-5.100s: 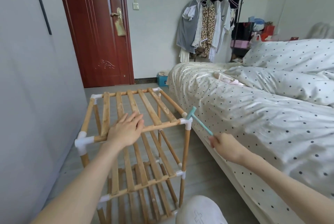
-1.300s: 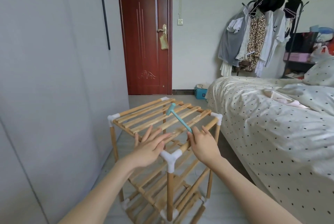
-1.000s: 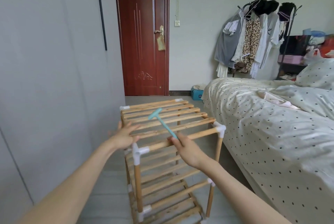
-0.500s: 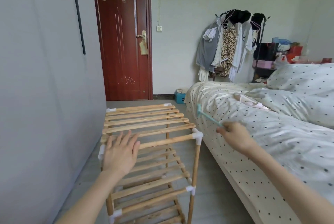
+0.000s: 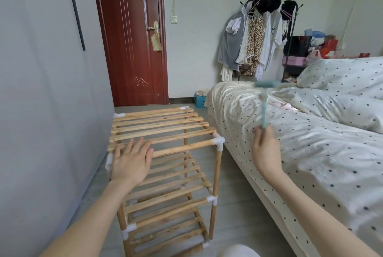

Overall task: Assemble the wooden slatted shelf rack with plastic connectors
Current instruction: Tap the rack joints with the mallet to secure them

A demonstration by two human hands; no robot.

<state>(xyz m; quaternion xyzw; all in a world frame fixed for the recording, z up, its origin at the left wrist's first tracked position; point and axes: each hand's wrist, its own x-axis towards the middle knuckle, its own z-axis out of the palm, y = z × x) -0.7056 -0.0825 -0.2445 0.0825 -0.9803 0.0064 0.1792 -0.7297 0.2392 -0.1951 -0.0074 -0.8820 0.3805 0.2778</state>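
The wooden slatted rack (image 5: 165,126) stands upright on the floor beside the grey wall, with white plastic connectors (image 5: 218,143) at its corners and several slatted tiers. My left hand (image 5: 130,160) lies flat with straight fingers over the near left corner of the top tier. My right hand (image 5: 265,151) is raised over the bed edge and grips the handle of a small teal plastic hammer (image 5: 264,99), which points upward and is blurred.
A bed with a dotted cover (image 5: 310,153) runs along the right, close to the rack. A grey wall (image 5: 41,111) is on the left, a red door (image 5: 132,37) ahead. A clothes stand (image 5: 259,37) sits at the back.
My right hand has swung the hammer from pointing left to pointing upward over the bed. My left hand stays on the rack's top tier. Earlier the rack was turned to lie along the wall.
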